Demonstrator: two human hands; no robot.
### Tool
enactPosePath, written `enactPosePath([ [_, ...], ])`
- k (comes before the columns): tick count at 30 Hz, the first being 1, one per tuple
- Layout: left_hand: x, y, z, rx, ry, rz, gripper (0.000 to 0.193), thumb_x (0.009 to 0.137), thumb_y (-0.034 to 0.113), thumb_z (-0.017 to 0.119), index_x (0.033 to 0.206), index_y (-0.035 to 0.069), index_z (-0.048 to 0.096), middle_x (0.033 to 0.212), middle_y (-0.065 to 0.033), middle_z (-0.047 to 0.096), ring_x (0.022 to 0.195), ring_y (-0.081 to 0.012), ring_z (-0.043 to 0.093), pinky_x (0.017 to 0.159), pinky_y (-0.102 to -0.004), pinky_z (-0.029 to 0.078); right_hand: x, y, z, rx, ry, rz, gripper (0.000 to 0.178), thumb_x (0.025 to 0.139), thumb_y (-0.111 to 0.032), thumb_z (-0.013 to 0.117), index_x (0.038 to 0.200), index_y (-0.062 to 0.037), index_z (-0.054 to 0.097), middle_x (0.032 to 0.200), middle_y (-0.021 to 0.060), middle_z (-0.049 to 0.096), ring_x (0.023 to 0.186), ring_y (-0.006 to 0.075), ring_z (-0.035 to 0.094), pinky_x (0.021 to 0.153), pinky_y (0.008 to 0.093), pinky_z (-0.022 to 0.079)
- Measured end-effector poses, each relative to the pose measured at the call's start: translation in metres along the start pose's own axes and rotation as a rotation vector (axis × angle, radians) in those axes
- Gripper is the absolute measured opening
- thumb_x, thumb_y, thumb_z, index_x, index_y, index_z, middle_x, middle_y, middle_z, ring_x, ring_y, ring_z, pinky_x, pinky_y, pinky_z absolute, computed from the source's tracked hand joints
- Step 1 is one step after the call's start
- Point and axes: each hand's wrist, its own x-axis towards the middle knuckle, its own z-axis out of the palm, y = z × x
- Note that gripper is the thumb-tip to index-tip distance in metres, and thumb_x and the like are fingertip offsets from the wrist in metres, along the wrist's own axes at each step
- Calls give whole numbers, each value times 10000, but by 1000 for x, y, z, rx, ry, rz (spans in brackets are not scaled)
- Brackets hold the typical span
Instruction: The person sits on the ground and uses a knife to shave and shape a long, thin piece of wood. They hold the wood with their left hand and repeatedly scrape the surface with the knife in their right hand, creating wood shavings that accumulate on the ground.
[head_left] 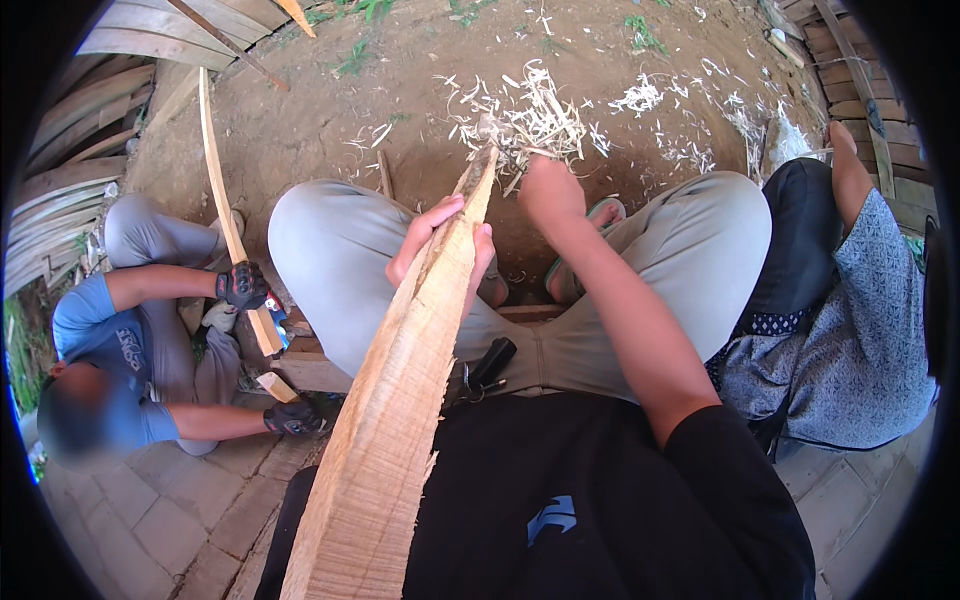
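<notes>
A long, pale piece of split wood [385, 400] runs from the lower edge, across my lap, to a narrow tip between my knees. My left hand [418, 240] is wrapped round it near the far end, fingers on one side and part of the hand on the other. One edge of the wood is rough and splintered. Beside the tip, to its right, my right hand [552, 195] is closed in a fist. What it grips is hidden among the wood shavings [545, 110], though something dark and thin shows near the tip.
On my left a co-worker [110, 350] in dark gloves holds a long wooden strip [220, 180]. Another person [840, 330] in a patterned grey shirt sits close on my right. Stacked planks [80, 130] stand at the far left. Shavings lie scattered on the dirt ground [420, 60].
</notes>
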Motion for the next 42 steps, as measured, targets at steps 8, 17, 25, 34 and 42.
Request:
enactPosePath([
  [8, 1, 16, -5, 50, -63, -181, 365, 871, 78, 775, 1208, 12, 651, 1036, -115, 755, 944, -136, 718, 864, -270, 548, -6, -1, 37, 38, 132, -72, 141, 911, -26, 549, 1007, 32, 634, 944, 270, 722, 916, 418, 725, 796, 488, 593],
  [17, -2, -1, -2, 37, -76, -149, 401, 905, 64, 734, 1268, -34, 595, 1013, -110, 754, 952, -126, 712, 886, -265, 539, 7, -12, 39, 21, 130, -87, 176, 903, -67, 587, 1045, 13, 656, 961, 231, 735, 921, 391, 734, 801, 457, 601],
  [25, -5, 5, -4, 32, -68, 10, 353, 836, 58, 795, 1158, -1, 663, 1146, -152, 736, 994, -182, 727, 897, -306, 563, 30, 35, 63, 47, 42, 126, 222, 929, -96, 581, 1110, -4, 673, 1130, 251, 706, 1078, 375, 699, 909, 463, 571],
  [34, -5, 11, -4, -18, -96, -183, 413, 848, 54, 808, 1210, -9, 619, 1254, -173, 689, 1079, -191, 697, 943, -317, 549, 31, 27, 5, 171, -80, 192, 276, 910, -97, 586, 1140, 34, 662, 1212, 269, 673, 1159, 402, 654, 970, 468, 539],
  [42, -10, -7, 5, -72, -37, -81, 517, 726, 103, 924, 1142, -28, 646, 1154, -209, 717, 1065, -240, 714, 919, -334, 575, -40, 7, -22, 171, -168, 81, 285, 914, -61, 564, 1164, 71, 595, 1176, 304, 668, 1144, 449, 644, 963, 504, 530],
])
